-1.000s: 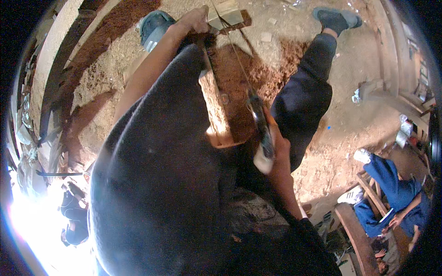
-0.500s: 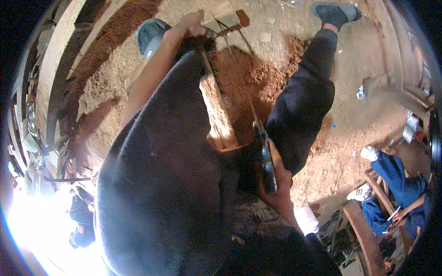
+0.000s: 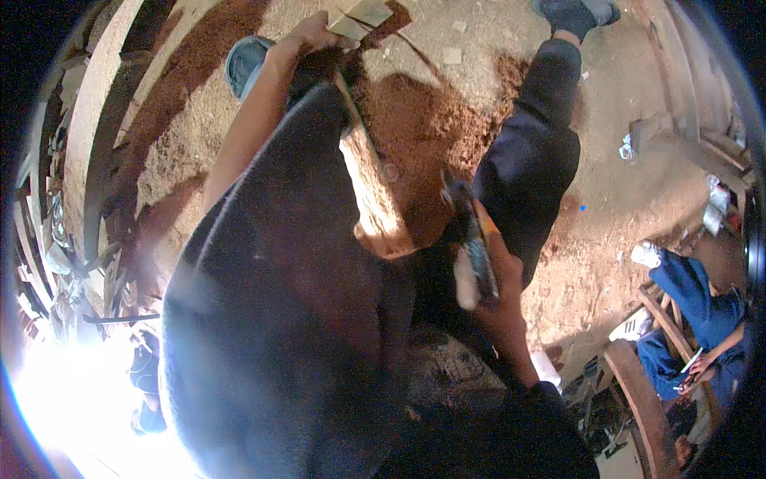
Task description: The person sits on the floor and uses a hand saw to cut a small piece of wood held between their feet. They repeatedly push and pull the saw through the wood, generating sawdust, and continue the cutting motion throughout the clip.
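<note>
Hands well apart: left hand [image 3: 309,36] holds a pale angular wood block [image 3: 369,13] over brown dirt floor [image 3: 618,180], right hand [image 3: 504,271] grips a dark-and-pale-handled tool [image 3: 472,246] whose thin blade no longer shows, leaving contact unclear.

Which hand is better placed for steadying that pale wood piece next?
Probably the left hand: it is right beside the pale wood piece, while the right hand is farther off, wrapped around a tool handle.
</note>
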A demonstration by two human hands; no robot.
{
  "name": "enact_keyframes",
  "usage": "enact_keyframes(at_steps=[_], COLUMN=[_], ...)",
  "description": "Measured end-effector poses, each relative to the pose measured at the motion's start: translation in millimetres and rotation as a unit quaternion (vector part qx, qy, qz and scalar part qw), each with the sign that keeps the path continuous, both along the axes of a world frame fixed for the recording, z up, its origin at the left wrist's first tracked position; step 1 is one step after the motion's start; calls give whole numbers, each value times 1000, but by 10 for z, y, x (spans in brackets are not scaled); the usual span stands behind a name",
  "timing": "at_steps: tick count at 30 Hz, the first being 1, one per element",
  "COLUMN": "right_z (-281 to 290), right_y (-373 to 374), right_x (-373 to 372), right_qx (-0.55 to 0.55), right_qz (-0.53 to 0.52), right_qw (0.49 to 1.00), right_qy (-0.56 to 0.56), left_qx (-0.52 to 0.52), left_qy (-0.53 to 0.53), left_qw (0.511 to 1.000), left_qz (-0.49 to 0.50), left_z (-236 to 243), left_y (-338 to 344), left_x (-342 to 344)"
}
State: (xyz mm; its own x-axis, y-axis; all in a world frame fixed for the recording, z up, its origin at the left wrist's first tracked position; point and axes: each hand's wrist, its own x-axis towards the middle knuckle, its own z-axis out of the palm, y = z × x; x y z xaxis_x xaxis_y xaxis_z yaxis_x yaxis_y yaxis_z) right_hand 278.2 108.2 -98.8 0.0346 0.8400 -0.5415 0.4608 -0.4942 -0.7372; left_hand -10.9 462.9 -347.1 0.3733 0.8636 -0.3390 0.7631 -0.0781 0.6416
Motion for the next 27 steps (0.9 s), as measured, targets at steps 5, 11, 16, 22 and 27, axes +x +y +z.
enact_keyframes(at_steps=[5, 11, 16, 22, 27], right_z=[-241, 193, 160, -54, -170], right_y=[248, 337, 484, 653, 584], right_x=[-24, 62, 16, -101, -47], right_qx=[21, -24, 11, -24, -24], right_qz=[76, 88, 82, 24, 48], right_qw=[997, 995, 996, 999, 999], right_qy=[-19, -29, -47, -18, 5], left_qx=[-6, -103, -4, 132, 112], left_qy=[22, 43, 28, 158, 161], left_qw=[1000, 990, 999, 978, 975], left_qz=[-9, -85, -34, 38, 101], left_z=[-5, 526, 191, 221, 396], left_y=[31, -67, -53, -506, -452], left_x=[83, 127, 230, 268, 512])
